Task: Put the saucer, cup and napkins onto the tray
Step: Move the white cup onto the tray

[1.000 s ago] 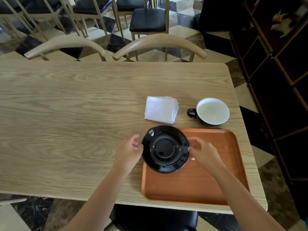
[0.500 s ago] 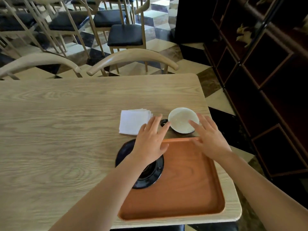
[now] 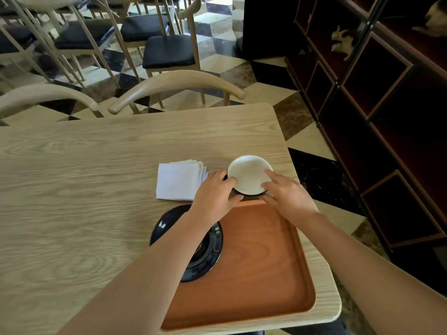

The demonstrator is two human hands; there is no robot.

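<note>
Cup on table just beyond tray far edge, now clasped both sides vs. 0.5 s ago, so lift onto tray judged imminent w/ saucer already overlapping tray's left rim, napkins untouched; left hand and right hand curled, fingers wrapping rim.

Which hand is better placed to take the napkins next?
Left. The left hand is right beside the napkins; the right hand sits across the cup, farther away.
</note>
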